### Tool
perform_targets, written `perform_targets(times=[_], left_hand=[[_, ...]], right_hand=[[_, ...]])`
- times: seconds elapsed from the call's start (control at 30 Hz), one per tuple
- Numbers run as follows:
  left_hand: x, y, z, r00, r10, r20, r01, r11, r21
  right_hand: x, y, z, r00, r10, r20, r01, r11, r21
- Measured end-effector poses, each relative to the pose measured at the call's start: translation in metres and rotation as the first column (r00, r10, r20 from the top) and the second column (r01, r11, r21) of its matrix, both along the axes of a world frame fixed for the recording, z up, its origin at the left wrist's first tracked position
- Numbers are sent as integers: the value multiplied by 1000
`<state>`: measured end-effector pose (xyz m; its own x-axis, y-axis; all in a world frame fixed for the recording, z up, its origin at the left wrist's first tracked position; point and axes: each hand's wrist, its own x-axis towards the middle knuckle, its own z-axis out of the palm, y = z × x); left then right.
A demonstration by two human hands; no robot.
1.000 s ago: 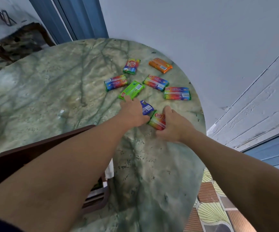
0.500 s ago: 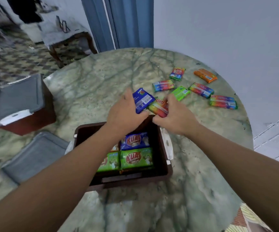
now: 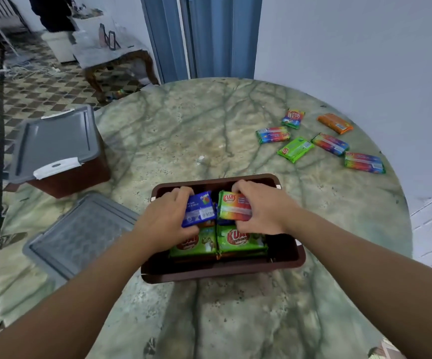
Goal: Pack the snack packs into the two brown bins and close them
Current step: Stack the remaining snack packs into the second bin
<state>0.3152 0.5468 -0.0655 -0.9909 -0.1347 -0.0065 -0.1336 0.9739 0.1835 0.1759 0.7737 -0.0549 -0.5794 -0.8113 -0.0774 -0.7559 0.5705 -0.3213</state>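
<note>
A person's left hand (image 3: 169, 218) grips a blue snack pack (image 3: 199, 209) and the right hand (image 3: 264, 211) grips a rainbow pack (image 3: 235, 209), both held over the open brown bin (image 3: 291, 257). Inside it lie green packs (image 3: 240, 240), stacked, though how deep is unclear. A second brown bin (image 3: 80, 177) sits lidded at left, a loose grey lid (image 3: 77, 234) nearby. Six packs (image 3: 295, 149) remain on the marble table (image 3: 183, 130), so packing seems well underway.

A home room: round marble table (image 3: 209, 125), patterned tiled floor (image 3: 28, 94), small carved side table (image 3: 111, 58)
</note>
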Motion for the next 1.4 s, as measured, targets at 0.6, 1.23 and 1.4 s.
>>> perform_targets(times=[0.6, 1.23, 1.4], left_hand=[[-1, -6, -13, 979, -6, -206, 18, 998, 55], [-4, -7, -17, 996, -87, -21, 82, 981, -174], [-6, -7, -16, 998, -68, -15, 64, 985, -162]], right_hand=[[-7, -5, -15, 989, 29, -143, -17, 996, 83], [-5, -3, -14, 999, 9, -45, -8, 1000, 16], [-8, 2, -15, 999, -37, 7, 37, 994, -104]])
